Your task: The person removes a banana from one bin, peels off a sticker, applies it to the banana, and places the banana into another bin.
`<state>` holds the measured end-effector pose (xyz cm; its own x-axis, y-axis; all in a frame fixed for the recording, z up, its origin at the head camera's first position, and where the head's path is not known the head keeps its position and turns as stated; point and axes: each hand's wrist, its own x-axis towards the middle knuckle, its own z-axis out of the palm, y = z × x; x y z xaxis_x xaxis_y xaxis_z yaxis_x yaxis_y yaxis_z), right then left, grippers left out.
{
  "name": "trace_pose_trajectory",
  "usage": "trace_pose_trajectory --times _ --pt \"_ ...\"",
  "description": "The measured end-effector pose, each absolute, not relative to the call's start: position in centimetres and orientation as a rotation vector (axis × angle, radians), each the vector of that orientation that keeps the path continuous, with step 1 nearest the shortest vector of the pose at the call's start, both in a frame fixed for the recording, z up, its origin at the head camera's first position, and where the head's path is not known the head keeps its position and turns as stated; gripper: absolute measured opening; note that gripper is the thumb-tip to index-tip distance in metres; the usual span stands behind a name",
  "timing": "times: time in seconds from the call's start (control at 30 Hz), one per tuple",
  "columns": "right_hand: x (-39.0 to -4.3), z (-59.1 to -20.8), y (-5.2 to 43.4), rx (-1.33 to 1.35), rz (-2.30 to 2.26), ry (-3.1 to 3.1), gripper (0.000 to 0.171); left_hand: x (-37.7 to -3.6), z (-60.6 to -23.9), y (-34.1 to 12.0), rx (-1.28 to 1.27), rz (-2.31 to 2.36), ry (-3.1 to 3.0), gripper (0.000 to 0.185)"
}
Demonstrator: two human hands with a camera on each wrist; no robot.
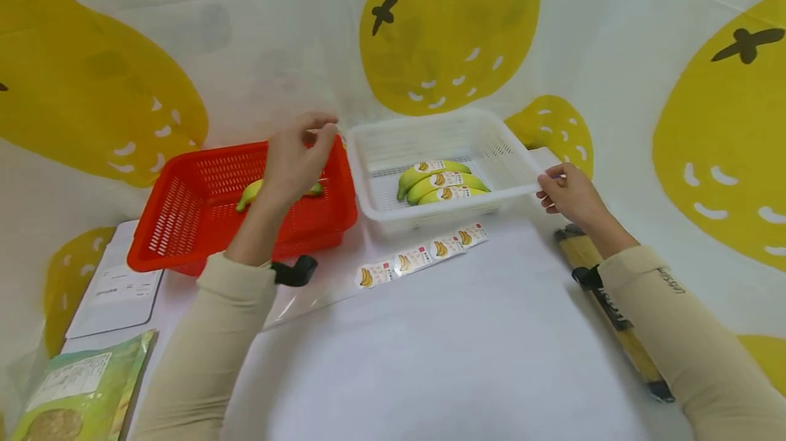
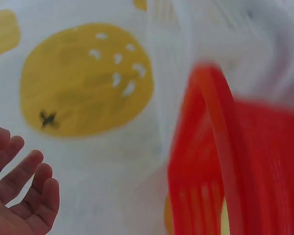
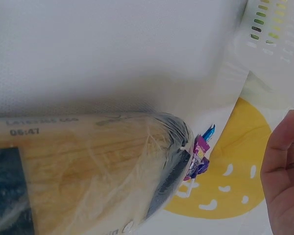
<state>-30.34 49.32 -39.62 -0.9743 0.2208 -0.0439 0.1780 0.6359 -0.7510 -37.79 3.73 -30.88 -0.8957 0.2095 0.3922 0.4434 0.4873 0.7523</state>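
My left hand (image 1: 297, 161) is raised over the red basket (image 1: 161, 212), holding nothing; its fingers are loosely bent in the left wrist view. Behind that forearm a banana (image 1: 250, 194) lies in the red basket, partly hidden. To the right stands a white basket (image 1: 393, 217), with three bananas (image 1: 443, 183) bearing stickers inside. At its right front corner my right hand (image 1: 574, 196) pinches the rim between thumb and fingers. In the right wrist view only part of this hand (image 3: 286, 176) shows. A strip of banana stickers (image 1: 413, 261) lies before the white basket.
A clear-wrapped pack of long yellowish sticks (image 1: 580, 253) lies under my right forearm. Small purple wrappers (image 3: 199, 159) sit beyond its end. At the left are a white flat package (image 1: 117, 284) and a green bag (image 1: 86, 386). A lemon-printed sheet (image 1: 264, 38) hangs behind.
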Motion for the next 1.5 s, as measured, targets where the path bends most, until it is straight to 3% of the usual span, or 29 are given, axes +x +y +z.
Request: trace_pose_trajectory --times 0.3,0.5,0.73,1.5 --pt "-29.6 -39.2 49.8 -0.34 1.292 -2.829 0.057 -32.6 -34.1 -15.4 0.031 -1.05 -2.666 0.055" --pt "-29.9 -38.4 49.1 -0.306 1.235 -2.864 0.06 -29.8 -37.7 -22.3 0.272 -1.161 -2.814 0.067" --pt "-29.8 -38.3 49.8 -0.299 1.175 -2.865 0.059 -29.8 -39.8 -21.8 0.508 -1.571 -2.759 0.071" --pt "-29.9 -37.7 49.4 -0.293 0.914 -2.975 0.065 -29.9 -40.5 -21.5 0.514 -1.831 -2.457 0.053"
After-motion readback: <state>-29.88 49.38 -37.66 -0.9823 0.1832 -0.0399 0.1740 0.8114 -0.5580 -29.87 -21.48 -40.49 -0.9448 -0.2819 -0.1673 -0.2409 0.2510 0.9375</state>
